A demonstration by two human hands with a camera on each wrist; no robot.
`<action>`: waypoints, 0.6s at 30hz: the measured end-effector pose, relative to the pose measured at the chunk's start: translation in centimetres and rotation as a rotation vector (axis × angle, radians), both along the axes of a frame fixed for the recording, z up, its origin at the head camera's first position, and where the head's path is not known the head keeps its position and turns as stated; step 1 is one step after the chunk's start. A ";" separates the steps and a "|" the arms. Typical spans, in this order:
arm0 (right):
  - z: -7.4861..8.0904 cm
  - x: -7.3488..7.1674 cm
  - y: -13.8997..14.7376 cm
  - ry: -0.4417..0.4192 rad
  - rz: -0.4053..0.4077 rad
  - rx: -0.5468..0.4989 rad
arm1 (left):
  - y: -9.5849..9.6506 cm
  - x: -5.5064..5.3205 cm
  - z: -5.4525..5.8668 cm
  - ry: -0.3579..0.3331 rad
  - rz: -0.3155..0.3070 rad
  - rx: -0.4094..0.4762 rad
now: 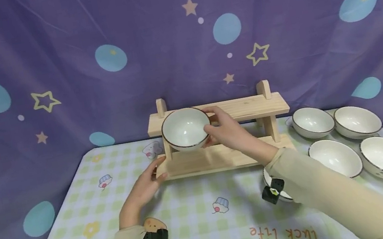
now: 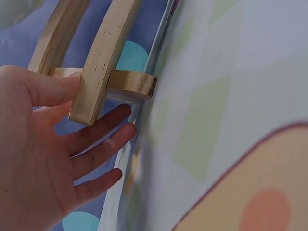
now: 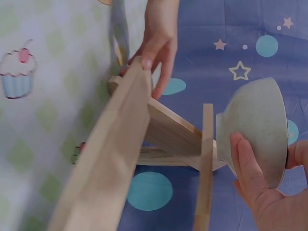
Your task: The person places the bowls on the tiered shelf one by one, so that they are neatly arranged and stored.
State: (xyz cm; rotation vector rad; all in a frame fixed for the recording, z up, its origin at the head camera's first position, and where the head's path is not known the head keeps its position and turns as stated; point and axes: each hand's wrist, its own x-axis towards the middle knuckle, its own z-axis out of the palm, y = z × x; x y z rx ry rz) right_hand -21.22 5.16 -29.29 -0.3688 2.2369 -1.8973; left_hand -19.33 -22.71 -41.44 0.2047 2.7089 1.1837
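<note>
The right hand [image 1: 230,132] holds a white bowl with a dark rim [image 1: 186,127], its thumb over the rim and its fingers spread against the outer wall. The bowl is tilted, its glossy inside turned toward the head camera, and it stands in front of the left part of the upper board [image 1: 243,108] of a two-tier wooden rack [image 1: 273,127]; from the right wrist its foot appears just beside that board, though whether the two touch I cannot tell. The left hand [image 1: 143,187] grips the left end of the lower board [image 1: 218,159], thumb on the near side and a finger round the other, while the remaining fingers extend loosely past the wood. On the right side of the table, four more dark-rimmed bowls [image 1: 335,158] sit close together in two rows, open side up, the near right one showing a coloured pattern on its outer wall. A partly hidden bowl [image 1: 268,176] lies beneath the right forearm. Everything rests on a green-and-white checked tablecloth [image 1: 193,238], before a purple curtain [image 1: 166,64] printed with stars and blue ovals.
</note>
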 end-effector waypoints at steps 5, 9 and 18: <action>0.9 -1.6 -1.3 0.003 -0.032 -0.034 | 0.3 0.0 0.0 -0.012 0.012 -0.003; 1.2 -2.7 -2.3 -0.002 -0.076 -0.061 | 0.2 0.1 0.0 -0.012 0.006 -0.003; 1.3 -4.7 -3.9 -0.001 -0.155 -0.043 | 0.2 0.1 0.3 -0.008 -0.002 -0.014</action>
